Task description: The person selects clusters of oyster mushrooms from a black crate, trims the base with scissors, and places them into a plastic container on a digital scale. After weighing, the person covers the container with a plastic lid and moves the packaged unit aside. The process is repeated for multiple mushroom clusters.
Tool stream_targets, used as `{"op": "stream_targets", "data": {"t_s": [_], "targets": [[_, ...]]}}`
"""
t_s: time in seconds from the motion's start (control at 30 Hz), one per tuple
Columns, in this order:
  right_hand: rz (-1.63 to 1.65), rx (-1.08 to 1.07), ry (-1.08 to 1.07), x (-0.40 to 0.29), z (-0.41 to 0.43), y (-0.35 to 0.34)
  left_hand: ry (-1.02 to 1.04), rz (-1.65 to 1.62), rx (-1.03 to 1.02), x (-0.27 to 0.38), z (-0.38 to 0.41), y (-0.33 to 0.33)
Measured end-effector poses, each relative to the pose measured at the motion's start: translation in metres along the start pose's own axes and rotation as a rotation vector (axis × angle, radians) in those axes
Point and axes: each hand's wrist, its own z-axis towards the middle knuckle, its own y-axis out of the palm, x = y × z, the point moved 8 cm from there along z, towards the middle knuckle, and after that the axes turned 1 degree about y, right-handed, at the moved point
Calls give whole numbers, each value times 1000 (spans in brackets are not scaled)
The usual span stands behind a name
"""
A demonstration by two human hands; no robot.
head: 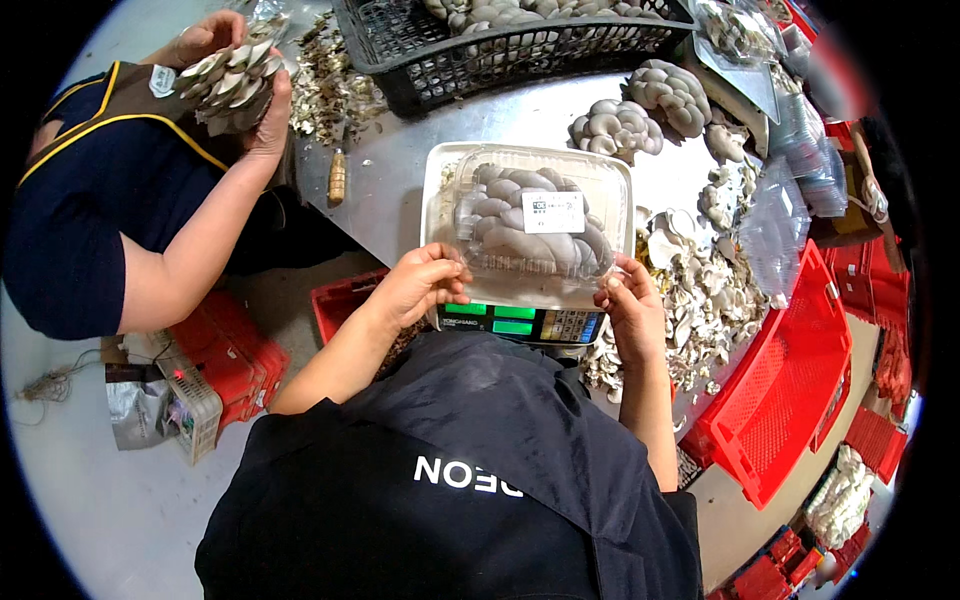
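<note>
In front of me a clear plastic clamshell box [469, 176] of grey oyster mushrooms [502, 240] rests on the white tray [433, 195] of a weighing scale. Its lid bears a white printed label [553, 213]. At the box's near left corner, my left hand [424, 281] pinches the plastic edge with thumb and fingers. My right hand [636, 304] grips the near right corner in the same way. Below the tray shows the scale's panel [514, 321], with lit green displays and a keypad.
A co-worker's hands [274, 112] hold an oyster mushroom cluster [229, 82]. A wooden-handled tool [337, 177] lies by trimmings. Ahead stands a black crate [480, 64] of mushrooms; loose clusters [619, 127], mushroom pieces [705, 300], stacked clear boxes [776, 225] and a red crate [787, 390] are rightward.
</note>
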Motion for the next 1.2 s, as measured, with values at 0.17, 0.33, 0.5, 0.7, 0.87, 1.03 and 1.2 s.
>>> {"op": "stream_targets", "data": {"t_s": [0.17, 0.33, 0.5, 0.7, 0.87, 1.03, 1.2], "targets": [[47, 105, -11, 2, -3, -1, 66, 29, -72, 2, -4, 8], [-97, 118, -90, -11, 8, -2, 143, 37, -9, -4, -20, 21], [-139, 71, -78, -12, 9, 2, 107, -12, 11, -21, -27, 10], [-398, 40, -226, -10, 14, 2, 278, -7, 73, -19, -30, 12], [-323, 26, -139, -17, 25, 8, -29, 420, -57, -30, -53, 15], [-211, -112, -87, 3, 16, -10, 619, 1165, 145, 75, -89, 90], [-743, 156, -369, -72, 7, -78, 1046, 1663, 135, 84, -48, 176]]}}
